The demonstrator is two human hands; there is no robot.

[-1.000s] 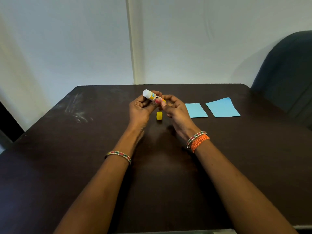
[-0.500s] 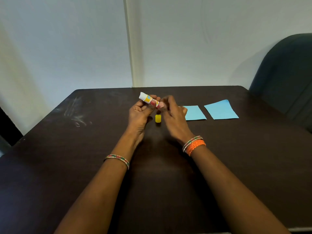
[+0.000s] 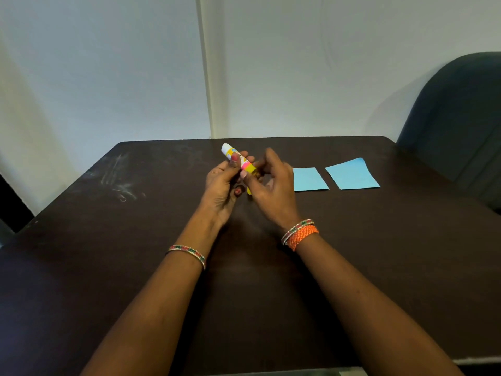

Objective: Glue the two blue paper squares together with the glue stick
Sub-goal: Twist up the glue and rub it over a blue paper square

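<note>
Glue stick: the short white-and-yellow plastic glue stick (image 3: 238, 160) is up off the table, tilted, pale end pointing up and away to the left, yellow base end down toward the right. Long axis runs diagonal between the two hands.

Left hand: the left hand (image 3: 221, 185) is wrapped around the barrel, thumb on the label. Closed on it, doing the holding.

Right hand: the right hand (image 3: 271, 183) has thumb and fingertips pinched at the yellow base end. Looks to me like it's twisting the base to wind the glue up, but that's my guess.

Cap: a little yellow bit (image 3: 249, 190) peeks out on the table just under the hands, mostly hidden. Probably the cap, can't say for sure.

Papers: two light blue paper squares lie flat on the dark brown table (image 3: 108, 240), side by side, not touching. The nearer blue square (image 3: 309, 179) sits just beside the right hand, partly tucked behind it; the farther blue square (image 3: 352, 174) is further out to the right.

What matters next: both papers are off to the person's right, so the right hand is the closer one. No glue on paper yet as far as I can see.
</note>
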